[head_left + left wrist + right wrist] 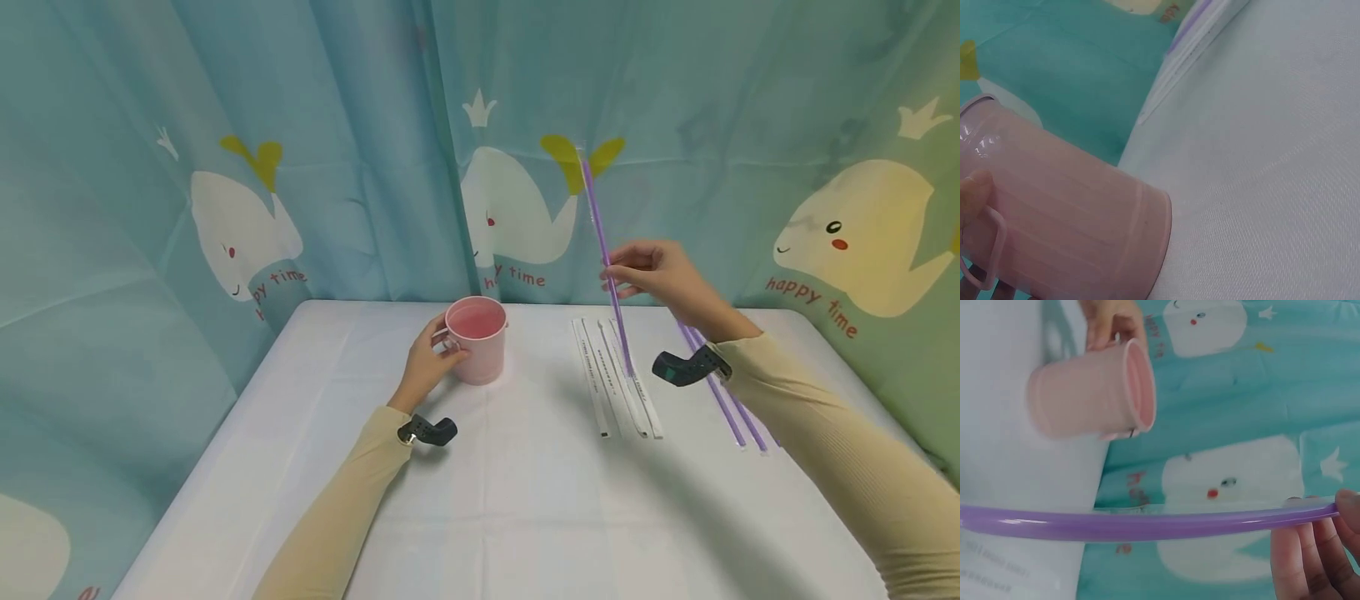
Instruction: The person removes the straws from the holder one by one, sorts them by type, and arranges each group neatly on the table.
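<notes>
A pink bucket [482,354] with small side handles stands upright on the white table. My left hand [431,363] holds it at the left side, fingers around the handle; in the left wrist view the thumb lies on the bucket's wall [1079,206]. Above the table to the right, my right hand [651,271] pinches a long purple straw [606,250] in a clear wrapper between thumb and fingers. The straw stands nearly upright, leaning a little. In the right wrist view the purple straw [1147,526] crosses the picture below the bucket [1085,394].
Several white paper-wrapped straws [596,379] lie side by side on the table [480,500] under the held straw. More purple straws [723,408] lie to their right, partly hidden by the right arm. A blue-green curtain [360,167] with whale prints hangs behind.
</notes>
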Tool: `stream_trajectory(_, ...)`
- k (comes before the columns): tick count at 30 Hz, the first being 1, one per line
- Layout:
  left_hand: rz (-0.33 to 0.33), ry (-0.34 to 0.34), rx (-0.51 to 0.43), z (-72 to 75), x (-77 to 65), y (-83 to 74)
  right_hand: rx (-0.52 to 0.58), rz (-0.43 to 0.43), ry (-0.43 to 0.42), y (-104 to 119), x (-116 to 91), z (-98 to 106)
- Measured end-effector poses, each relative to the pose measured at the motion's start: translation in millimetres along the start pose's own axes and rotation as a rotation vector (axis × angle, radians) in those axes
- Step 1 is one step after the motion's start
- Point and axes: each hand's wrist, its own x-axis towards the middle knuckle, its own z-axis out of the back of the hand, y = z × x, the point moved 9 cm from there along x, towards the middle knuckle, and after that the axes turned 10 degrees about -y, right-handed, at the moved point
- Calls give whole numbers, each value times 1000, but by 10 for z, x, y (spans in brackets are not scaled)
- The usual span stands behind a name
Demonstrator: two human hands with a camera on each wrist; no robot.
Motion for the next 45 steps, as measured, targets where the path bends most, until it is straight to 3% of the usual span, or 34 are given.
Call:
stream_trajectory(4,-5,-2,-5,-3,5,6,-87,-47,-15,-140,-119,220)
stream_trajectory(12,9,22,-21,56,-170,-357,-147,-74,-8,-434,-300,661)
stream_trajectory(15,4,24,-27,48,-147,-330,-160,-93,-20,-564,-362,816)
stream_trajectory(22,1,18,-29,-8,19,-18,-163,-138,-9,-935,-522,1168)
stream_trajectory(29,0,0,-5,2,15,-7,-178,-122,-10,-1242,-618,1434)
stream_trajectory(36,16,1,3,6,11,1,-214,-217,-13,-1584,-693,1632)
stream_trajectory(42,33,1,18,7,1,24,-351,-296,-11,-1878,-745,1737)
stream_trajectory(45,25,4,20,3,-4,28,-369,-331,9,-2014,-769,1745)
